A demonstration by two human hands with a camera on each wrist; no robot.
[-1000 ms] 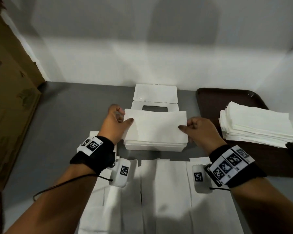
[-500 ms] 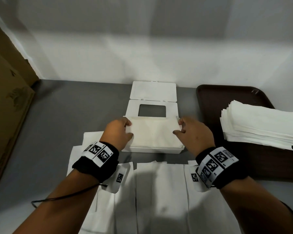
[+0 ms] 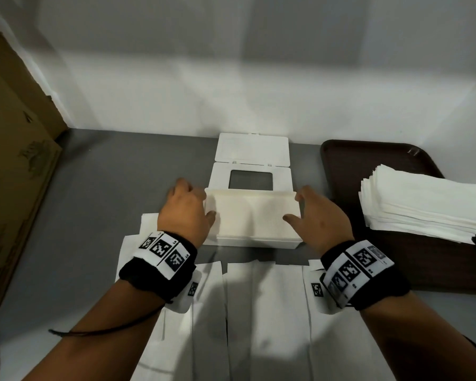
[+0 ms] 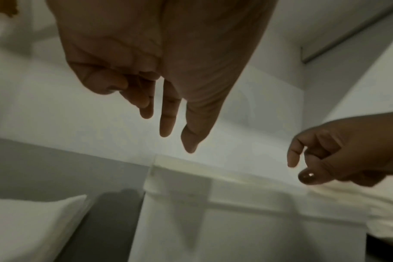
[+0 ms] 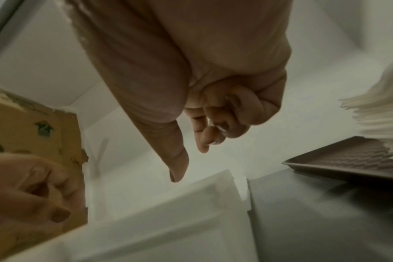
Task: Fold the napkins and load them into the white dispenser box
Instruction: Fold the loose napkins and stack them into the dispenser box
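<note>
The white dispenser box (image 3: 256, 242) stands open at the table's middle, its windowed lid (image 3: 220, 177) folded back flat. A stack of folded napkins (image 3: 252, 217) lies inside the box and fills it. My left hand (image 3: 195, 204) hovers at the box's left end, my right hand (image 3: 304, 209) at its right end. In the left wrist view the left hand (image 4: 168, 124) hangs with loose fingers above the box corner (image 4: 155, 177) and holds nothing. In the right wrist view the right hand (image 5: 191, 150) has its thumb out, its fingers loosely curled, and is empty.
Several long folded napkins (image 3: 264, 312) lie side by side on the grey table in front of the box. A brown tray (image 3: 338, 160) at the right carries a tall pile of unfolded napkins (image 3: 423, 204). A cardboard box (image 3: 14, 160) stands along the left edge.
Both hands held the folded napkin stack by its ends above the box, lowered it inside, then let go. The hands now hover at the box ends, empty.
</note>
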